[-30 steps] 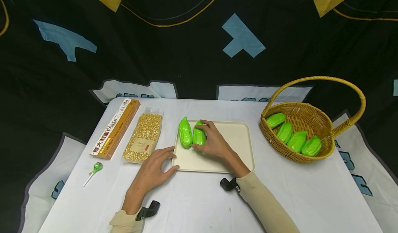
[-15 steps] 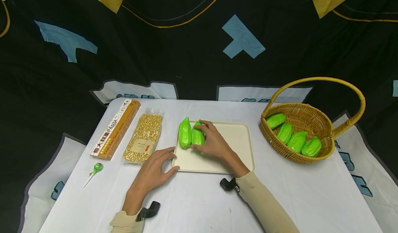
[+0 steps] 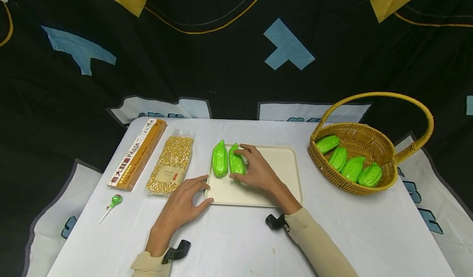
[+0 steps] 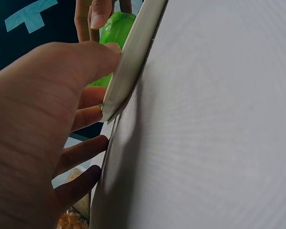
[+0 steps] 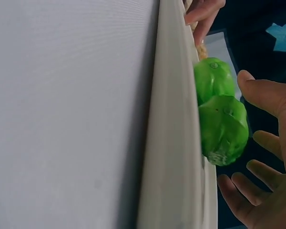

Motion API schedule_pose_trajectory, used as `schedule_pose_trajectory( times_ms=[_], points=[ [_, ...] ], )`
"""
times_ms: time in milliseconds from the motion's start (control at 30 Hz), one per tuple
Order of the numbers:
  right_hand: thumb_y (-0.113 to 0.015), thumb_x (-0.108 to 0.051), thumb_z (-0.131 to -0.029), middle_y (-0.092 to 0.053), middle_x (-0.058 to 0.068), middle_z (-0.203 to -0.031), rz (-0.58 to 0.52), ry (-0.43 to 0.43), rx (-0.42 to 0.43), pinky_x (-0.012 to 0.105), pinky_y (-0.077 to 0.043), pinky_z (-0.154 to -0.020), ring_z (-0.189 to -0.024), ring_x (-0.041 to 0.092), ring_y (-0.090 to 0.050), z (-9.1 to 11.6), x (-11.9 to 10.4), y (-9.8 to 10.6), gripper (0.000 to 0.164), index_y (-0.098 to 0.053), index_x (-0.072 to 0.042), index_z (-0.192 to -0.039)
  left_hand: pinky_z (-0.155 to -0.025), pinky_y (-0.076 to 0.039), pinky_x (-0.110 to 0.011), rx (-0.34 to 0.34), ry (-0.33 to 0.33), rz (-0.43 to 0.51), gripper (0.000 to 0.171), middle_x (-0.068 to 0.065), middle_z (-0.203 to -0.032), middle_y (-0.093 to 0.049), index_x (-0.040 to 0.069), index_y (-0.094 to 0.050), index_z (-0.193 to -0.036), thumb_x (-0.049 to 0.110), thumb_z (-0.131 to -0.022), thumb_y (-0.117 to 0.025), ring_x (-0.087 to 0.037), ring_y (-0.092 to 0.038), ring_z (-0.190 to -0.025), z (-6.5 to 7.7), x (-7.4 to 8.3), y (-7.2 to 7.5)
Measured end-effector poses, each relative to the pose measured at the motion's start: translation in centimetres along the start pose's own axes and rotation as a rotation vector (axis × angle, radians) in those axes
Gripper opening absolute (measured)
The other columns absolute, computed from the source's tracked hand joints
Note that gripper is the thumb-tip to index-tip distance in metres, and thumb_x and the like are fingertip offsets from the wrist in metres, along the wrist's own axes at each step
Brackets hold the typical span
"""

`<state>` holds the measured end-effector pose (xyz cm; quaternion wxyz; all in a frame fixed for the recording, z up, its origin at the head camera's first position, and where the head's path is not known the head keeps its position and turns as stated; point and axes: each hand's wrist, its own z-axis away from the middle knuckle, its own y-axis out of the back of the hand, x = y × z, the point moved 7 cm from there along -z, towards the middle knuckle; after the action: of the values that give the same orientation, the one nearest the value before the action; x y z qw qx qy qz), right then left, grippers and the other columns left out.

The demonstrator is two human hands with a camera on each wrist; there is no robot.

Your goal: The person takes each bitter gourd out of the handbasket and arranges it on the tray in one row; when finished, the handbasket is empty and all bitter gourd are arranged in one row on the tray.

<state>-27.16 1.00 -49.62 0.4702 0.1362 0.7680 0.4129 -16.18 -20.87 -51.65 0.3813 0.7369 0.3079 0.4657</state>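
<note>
Only right wrist view shows right hand [image 3: 256,168], grip apart, clear of green gourd [image 5: 224,129]; left hand [image 3: 184,201], also spread, perhaps touches tray [image 3: 284,162]

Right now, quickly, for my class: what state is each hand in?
Left hand: open, touching the beige tray.
Right hand: open, holding nothing, beside a green gourd.

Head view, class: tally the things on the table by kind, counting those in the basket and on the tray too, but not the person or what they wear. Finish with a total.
Green vegetables: 6
Tray: 1
Wicker basket: 1
Pasta box: 1
Bag of yellow kernels: 1
Lollipop: 1
Total: 11
</note>
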Motion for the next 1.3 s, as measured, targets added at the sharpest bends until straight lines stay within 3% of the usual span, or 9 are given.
schedule_pose_trajectory(
  times_ms=[533,900,1300],
  points=[
    [-0.091,-0.026,-0.089,-0.059,0.01,-0.15,-0.009,0.039,0.079,0.045,-0.059,-0.105,-0.13,0.032,-0.064,3.1,0.5,4.6,0.071,-0.058,-0.009,-0.149,-0.115,-0.052,-0.05,0.012,-0.014,-0.003,0.036,-0.005,-0.151,-0.064,0.015,-0.077,-0.116,0.036,-0.09,-0.088,-0.03,-0.062,-0.137,0.0,0.2,0.0],
    [-0.086,-0.021,-0.094,-0.059,0.013,-0.149,-0.029,0.001,0.094,0.043,-0.062,-0.102,-0.131,0.03,-0.064,5.8,1.9,8.0,0.067,-0.055,-0.006,-0.152,-0.115,-0.053,-0.051,0.011,-0.006,-0.004,0.037,-0.006,-0.151,-0.064,0.015,-0.077,-0.117,0.036,-0.09,-0.089,-0.031,-0.062,-0.137,0.0,0.2,0.0],
    [-0.086,-0.012,-0.094,-0.064,0.018,-0.14,-0.029,-0.054,0.206,0.049,-0.063,-0.099,-0.123,0.035,-0.068,8.1,3.5,12.7,0.064,-0.057,-0.003,-0.15,-0.115,-0.053,-0.051,0.009,-0.006,-0.004,0.037,-0.006,-0.151,-0.064,0.015,-0.077,-0.117,0.037,-0.09,-0.089,-0.031,-0.062,-0.137,0.1,0.1,0.0]
  ],
)
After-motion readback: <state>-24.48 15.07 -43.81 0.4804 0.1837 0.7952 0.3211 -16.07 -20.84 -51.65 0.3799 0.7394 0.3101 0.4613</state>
